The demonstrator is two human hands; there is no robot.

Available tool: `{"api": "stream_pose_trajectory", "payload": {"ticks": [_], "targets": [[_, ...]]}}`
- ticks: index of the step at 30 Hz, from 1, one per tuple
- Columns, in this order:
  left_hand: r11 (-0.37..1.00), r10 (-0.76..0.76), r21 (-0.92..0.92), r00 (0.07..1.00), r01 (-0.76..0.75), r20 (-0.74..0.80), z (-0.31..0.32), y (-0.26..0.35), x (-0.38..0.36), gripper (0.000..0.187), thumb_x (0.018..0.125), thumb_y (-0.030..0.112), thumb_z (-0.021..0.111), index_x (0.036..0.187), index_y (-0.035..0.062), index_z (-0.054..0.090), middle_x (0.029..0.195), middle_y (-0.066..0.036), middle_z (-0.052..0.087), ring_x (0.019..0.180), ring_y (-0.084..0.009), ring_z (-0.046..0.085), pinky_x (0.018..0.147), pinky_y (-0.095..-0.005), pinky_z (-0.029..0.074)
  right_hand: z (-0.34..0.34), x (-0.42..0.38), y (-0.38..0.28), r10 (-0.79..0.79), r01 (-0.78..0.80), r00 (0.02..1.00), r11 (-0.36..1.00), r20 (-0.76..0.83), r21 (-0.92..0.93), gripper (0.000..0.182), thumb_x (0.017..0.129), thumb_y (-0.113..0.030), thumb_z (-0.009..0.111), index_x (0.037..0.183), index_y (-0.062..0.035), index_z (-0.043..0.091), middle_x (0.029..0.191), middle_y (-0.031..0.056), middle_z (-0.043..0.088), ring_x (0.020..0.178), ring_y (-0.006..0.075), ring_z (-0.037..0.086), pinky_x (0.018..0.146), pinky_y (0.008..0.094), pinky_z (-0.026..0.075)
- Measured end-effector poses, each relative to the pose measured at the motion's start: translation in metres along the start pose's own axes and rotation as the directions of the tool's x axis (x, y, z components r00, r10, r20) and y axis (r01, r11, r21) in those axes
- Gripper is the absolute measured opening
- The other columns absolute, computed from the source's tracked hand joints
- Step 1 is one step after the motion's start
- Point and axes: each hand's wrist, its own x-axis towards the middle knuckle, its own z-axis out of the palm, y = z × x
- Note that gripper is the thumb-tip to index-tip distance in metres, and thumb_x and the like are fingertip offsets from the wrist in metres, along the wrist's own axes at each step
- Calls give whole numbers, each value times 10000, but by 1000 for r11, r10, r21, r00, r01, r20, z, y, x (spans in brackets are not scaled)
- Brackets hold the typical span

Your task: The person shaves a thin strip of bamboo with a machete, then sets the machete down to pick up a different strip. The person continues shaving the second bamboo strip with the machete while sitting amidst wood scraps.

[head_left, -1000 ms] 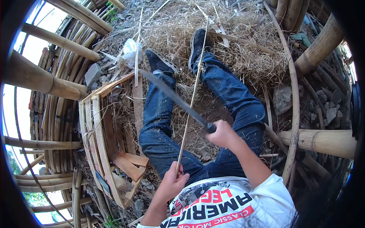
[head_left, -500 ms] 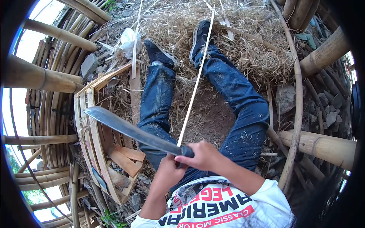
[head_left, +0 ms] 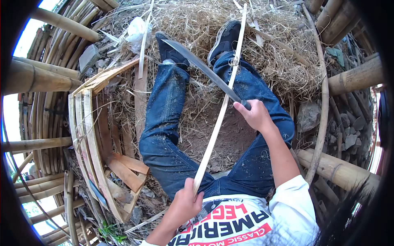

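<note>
My left hand point(head_left: 186, 203) is closed round the near end of a long, pale bamboo strip point(head_left: 211, 149), close to my shirt. The strip runs away from me between my legs, its far part passing over my foot and lower leg on the right. My right hand point(head_left: 255, 115) grips the dark handle of a machete point(head_left: 201, 65). Its long blade crosses over the strip near the handle and points up and left, the tip over my left shoe point(head_left: 171, 51). The blade's contact with the strip lies under the crossing.
A wooden slatted crate point(head_left: 88, 123) lies at my left. Bamboo poles point(head_left: 49, 78) form a frame on both sides. Dry shavings point(head_left: 279, 61) cover the ground ahead, with a white plastic bag point(head_left: 136, 35) near my left foot. A large stone point(head_left: 310, 111) sits at the right.
The machete has moved forward and right along the strip, away from my body. My hands have parted: the right went outward, the left drew back toward my shirt with the strip's end.
</note>
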Motion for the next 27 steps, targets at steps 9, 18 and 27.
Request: {"api": "stream_pose_trajectory", "payload": {"ticks": [9,18,27], "targets": [[992,-127,5,984,128,126,-10,-11,-4,344,849,79,658,999,-8,362,654,-281,594,669,-495,615,547,-520,476,-1,57,-5,17,-23,987,999,-157,-38,714,857,-656,558,712,32,682,689,256,650,735,394,675,686,450,511],[953,156,-272,986,-136,53,9,-30,22,366,782,19,735,901,40,389,645,3,395,583,-97,366,524,-276,345,80,-123,-22,-31,39,999,973,-37,228,619,863,-584,618,672,4,653,571,193,604,579,343,651,574,423,490],[916,259,-285,959,-283,-118,36,-44,-4,430,775,63,749,1080,-42,464,675,-6,456,607,-118,436,550,-310,391,79,-208,-21,-88,97,989,993,117,-70,620,792,-647,643,709,-35,692,638,188,646,683,384,667,624,454,517]]}}
